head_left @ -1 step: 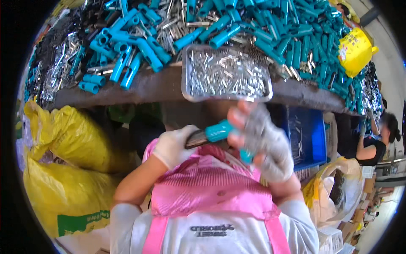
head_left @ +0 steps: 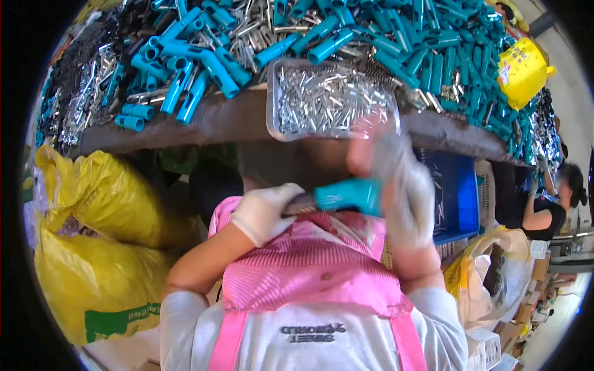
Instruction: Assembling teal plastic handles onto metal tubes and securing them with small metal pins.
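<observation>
Teal tubes (head_left: 207, 73) heap the desk (head_left: 192, 128); off its near edge, left fingers (head_left: 286, 191) clasp a dark-ended teal piece (head_left: 345, 195); right fingers (head_left: 361, 154) blurred, hold unclear.

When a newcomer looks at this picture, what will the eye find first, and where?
Probably the teal tubes heaped across the top, with a clear tray of silver pins at the heap's near edge. Then, near the centre, the left hand gripping a dark-and-teal piece, and the blurred right hand at its teal end. Large yellow bags stand at left.
</observation>
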`<action>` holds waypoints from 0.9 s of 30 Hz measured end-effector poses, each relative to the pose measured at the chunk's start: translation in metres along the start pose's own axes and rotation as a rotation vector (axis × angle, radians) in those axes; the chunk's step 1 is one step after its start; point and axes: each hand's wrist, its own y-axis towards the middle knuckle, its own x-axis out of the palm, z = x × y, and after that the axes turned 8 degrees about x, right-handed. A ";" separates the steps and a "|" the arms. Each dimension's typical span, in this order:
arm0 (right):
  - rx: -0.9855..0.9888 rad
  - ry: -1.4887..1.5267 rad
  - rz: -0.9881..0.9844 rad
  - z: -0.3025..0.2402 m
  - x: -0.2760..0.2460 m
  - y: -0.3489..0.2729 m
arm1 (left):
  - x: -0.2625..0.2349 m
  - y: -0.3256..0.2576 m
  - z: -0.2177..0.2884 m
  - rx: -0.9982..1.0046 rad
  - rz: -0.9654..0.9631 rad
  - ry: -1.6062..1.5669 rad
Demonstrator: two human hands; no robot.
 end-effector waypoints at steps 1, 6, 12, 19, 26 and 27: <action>-0.459 -0.352 0.099 -0.011 -0.013 0.024 | 0.005 -0.004 0.001 0.146 0.003 0.141; -0.206 0.294 -0.389 0.060 0.006 -0.001 | -0.026 0.002 -0.019 -0.058 0.071 0.278; -0.758 -0.744 0.388 0.002 -0.002 0.043 | 0.017 -0.002 -0.010 0.132 0.026 0.349; -0.888 -0.500 -0.203 0.054 0.022 0.028 | -0.022 0.015 -0.026 0.268 0.093 0.608; 0.294 1.080 -0.554 0.065 0.056 0.002 | -0.065 0.066 -0.031 0.763 0.751 0.651; 0.239 1.052 -0.479 0.070 0.056 0.002 | -0.072 0.070 -0.010 0.633 0.848 0.745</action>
